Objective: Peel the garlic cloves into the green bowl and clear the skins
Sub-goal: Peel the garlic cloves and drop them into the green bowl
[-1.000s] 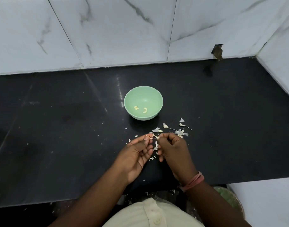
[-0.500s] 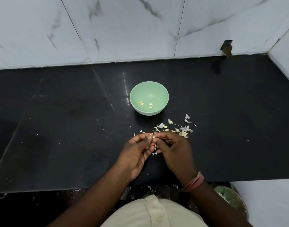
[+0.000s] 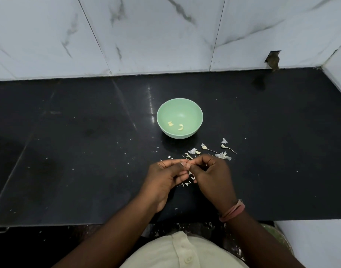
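Where the white marble-veined wall tiles (image 3: 156,35) met it, the glossy black stone bench (image 3: 78,151) ran the full width of the view, polished enough to throw back streaks of light and flecked with pale crumbs. A small dark notch (image 3: 272,59) broke the tile edge at the far right. No writing or label could be read anywhere.

At the lower edge sat the person's cream buttoned shirt (image 3: 183,252), soft and matte. The round, smooth pale green bowl (image 3: 196,113) stood on the bench beyond the hands, with a few small curved peeled garlic cloves (image 3: 175,126) lying inside on its near slope.

The left hand (image 3: 165,176) and the right hand (image 3: 212,175) met just above the bench, fingertips touching, both with fingers curled and pinching one small garlic clove (image 3: 186,163) between them; it was mostly hidden by the fingers. A pinkish-red thread band (image 3: 232,210) circled the right wrist.

Thin, papery white garlic skins (image 3: 223,155) with wiry stems lay scattered on the bench between bowl and hands, more flakes (image 3: 186,184) under the hands, and some past the bench's near edge.
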Tool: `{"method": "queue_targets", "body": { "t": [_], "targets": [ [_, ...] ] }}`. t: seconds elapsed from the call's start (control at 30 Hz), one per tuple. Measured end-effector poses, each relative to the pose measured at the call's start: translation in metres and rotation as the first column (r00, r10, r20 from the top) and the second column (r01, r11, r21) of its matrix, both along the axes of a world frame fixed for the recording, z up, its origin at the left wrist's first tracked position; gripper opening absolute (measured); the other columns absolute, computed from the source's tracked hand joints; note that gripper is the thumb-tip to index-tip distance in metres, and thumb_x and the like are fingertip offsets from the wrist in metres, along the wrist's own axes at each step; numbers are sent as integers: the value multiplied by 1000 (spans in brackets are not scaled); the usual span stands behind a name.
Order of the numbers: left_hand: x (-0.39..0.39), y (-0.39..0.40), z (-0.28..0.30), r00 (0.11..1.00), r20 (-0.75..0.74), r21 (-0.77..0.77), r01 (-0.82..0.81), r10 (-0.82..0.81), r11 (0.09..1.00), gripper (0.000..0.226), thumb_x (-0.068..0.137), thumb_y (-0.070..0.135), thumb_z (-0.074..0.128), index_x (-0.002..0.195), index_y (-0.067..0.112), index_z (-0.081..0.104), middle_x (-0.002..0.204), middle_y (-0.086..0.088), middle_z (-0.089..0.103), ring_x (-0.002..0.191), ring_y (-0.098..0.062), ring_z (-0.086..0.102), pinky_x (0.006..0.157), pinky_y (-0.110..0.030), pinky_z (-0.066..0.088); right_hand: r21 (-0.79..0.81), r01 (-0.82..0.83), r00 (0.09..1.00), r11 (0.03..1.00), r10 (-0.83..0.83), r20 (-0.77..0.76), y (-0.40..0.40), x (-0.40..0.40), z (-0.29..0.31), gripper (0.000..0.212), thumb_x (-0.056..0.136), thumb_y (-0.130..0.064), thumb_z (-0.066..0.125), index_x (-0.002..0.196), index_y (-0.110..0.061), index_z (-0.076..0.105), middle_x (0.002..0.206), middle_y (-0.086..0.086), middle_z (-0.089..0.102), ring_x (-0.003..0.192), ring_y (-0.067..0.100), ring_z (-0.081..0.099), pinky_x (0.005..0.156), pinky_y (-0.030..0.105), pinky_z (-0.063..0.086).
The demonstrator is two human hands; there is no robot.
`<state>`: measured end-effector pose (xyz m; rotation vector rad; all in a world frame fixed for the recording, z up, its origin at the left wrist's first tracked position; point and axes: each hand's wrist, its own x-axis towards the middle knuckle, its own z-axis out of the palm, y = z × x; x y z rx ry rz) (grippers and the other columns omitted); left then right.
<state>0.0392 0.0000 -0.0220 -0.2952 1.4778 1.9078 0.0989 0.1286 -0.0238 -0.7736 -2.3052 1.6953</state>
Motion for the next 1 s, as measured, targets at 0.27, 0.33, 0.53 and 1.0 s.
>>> {"method": "queue_targets", "body": {
  "t": [0.27,0.33,0.53,1.0],
  "targets": [
    [3,7,3,987,105,49,-125,119,991,15,91,0,66,102,-7,73,89,-18,75,73,-13,71,72,-22,60,170,90,994,981,-76,-84,-8,-3,-3,19,79,-3,74,74,-21,77,70,-14,71,70,3,66,67,14,47],
    [2,9,5,975,172,82,-153,137,985,12,92,-1,65,99,-4,73,83,-13,74,71,-12,71,69,-22,60,229,107,988,967,-78,-132,-10,-3,-3,19,79,-2,73,74,-20,76,72,-15,70,74,2,65,68,12,46],
    [-4,4,8,953,282,150,-158,111,976,16,94,-5,58,101,1,72,85,-12,75,71,-12,71,70,-20,60,104,73,992,992,-62,-109,-12,-6,-4,19,83,-4,71,79,-23,76,74,-12,72,71,8,69,72,31,58],
    [0,2,13,927,355,253,-217,118,943,14,93,1,62,105,0,69,85,-13,72,74,-13,69,66,-19,60,-166,87,982,982,-113,-150,-14,-4,0,16,96,-3,64,88,-13,73,77,4,73,63,17,69,57,27,57]
  ]
}}
